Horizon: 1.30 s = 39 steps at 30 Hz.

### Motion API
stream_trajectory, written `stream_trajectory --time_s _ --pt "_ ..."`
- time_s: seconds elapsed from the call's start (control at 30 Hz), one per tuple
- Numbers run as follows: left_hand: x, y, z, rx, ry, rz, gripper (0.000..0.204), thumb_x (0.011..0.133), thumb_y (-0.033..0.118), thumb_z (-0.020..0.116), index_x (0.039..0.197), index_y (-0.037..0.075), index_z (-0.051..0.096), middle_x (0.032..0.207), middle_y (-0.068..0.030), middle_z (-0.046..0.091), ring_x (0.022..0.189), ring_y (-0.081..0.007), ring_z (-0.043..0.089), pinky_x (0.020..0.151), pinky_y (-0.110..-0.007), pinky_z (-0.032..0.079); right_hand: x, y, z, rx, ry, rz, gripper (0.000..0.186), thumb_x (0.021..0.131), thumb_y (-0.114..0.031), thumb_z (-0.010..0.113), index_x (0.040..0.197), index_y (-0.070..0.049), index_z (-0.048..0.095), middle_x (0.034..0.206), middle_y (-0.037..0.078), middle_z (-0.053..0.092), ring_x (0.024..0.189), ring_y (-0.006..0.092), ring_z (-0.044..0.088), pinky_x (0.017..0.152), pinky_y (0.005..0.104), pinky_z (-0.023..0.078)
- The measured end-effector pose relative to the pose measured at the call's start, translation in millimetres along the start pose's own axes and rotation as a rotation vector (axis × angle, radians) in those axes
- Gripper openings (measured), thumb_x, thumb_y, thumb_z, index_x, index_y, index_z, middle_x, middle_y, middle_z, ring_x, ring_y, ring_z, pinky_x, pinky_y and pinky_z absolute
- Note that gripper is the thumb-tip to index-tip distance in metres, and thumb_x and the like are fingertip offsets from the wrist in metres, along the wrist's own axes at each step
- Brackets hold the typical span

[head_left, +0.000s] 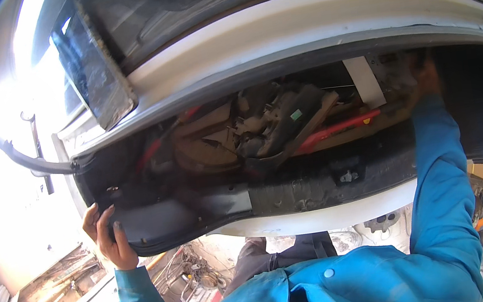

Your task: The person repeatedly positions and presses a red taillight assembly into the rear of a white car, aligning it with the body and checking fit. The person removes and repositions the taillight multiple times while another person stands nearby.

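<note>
My left hand [111, 239] is at the lower left corner of the open car trunk [298, 198], its fingers apart and slightly bent against the dark edge. My right arm reaches into the trunk; the right hand [420, 74] is dim and blurred at the upper right, so its grip is unclear. Near it are a pale flat strip [362, 80] and a long red-handled tool [341, 127]. In the middle lies a jumble of dark metal and plastic parts [277, 120] on brown pieces, with more red showing in shadow at the left.
A dark rectangular panel [91, 67] rests on the body above the trunk at the upper left. A curved dark hinge arm [30, 160] is at the left. Below the left side are a cluttered bench [55, 285] and tangled cables [195, 280]; my legs show beneath the bumper [327, 219].
</note>
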<state>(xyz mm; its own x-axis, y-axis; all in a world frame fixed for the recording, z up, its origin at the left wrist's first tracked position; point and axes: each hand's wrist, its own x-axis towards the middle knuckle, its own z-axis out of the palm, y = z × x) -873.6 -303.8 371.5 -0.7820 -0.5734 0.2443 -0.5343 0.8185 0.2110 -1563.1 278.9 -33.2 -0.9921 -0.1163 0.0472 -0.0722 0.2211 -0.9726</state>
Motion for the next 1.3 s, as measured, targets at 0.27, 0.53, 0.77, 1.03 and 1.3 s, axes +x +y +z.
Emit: stream_trajectory --time_s 0.27,0.53,0.77,1.03,1.3 --pt "-2 4 1 -0.063 0.036 0.01 0.037 0.096 0.01 0.065 0.129 0.001 0.081 0.156 -0.0201 0.058 0.148 -0.0369 0.054 0.128 -0.05 0.04 -37 9 -4 0.084 0.052 0.09 0.036 0.115 -0.015 0.064 0.149 -0.003 0.063 0.137 0.014 0.067 0.115 0.0209 0.066 0.087 0.039 0.061" --pt "0 8 3 -0.141 0.05 0.028 0.035 0.098 0.013 0.068 0.13 0.004 0.081 0.154 -0.0197 0.061 0.145 -0.0379 0.056 0.126 -0.05 0.042 -148 -49 -33 1.193 0.403 0.369 0.013 0.113 -0.012 0.061 0.121 -0.003 0.066 0.104 0.01 0.062 0.086 0.021 0.059 0.069 0.0326 0.05" --pt "1 2 -5 -0.28 0.06 0.072 0.034 0.096 0.006 0.078 0.129 0.006 0.081 0.153 -0.0204 0.062 0.143 -0.04 0.056 0.123 -0.051 0.044 -304 -155 -31 1.548 0.508 0.448 0.006 0.11 -0.009 0.063 0.112 -0.004 0.064 0.093 0.008 0.057 0.08 0.0203 0.057 0.062 0.0314 0.045" --pt "-8 -23 -13 -0.433 0.202 0.298 0.043 0.096 0.018 0.085 0.136 0.005 0.073 0.153 -0.0206 0.059 0.142 -0.0449 0.053 0.121 -0.053 0.049 -520 -262 -14 1.325 0.542 0.406 0.006 0.106 -0.008 0.064 0.11 -0.005 0.061 0.098 0.007 0.056 0.088 0.0204 0.057 0.071 0.0346 0.045" --pt "-119 -26 -35 -1.016 0.044 0.319 0.049 0.108 0.026 0.077 0.149 0.003 0.063 0.151 -0.0235 0.059 0.14 -0.0429 0.059 0.119 -0.05 0.051 -777 -398 7 -0.08 0.122 0.124 0.007 0.109 -0.013 0.052 0.102 -0.01 0.051 0.104 0.006 0.047 0.1 0.0201 0.049 0.093 0.0356 0.043"
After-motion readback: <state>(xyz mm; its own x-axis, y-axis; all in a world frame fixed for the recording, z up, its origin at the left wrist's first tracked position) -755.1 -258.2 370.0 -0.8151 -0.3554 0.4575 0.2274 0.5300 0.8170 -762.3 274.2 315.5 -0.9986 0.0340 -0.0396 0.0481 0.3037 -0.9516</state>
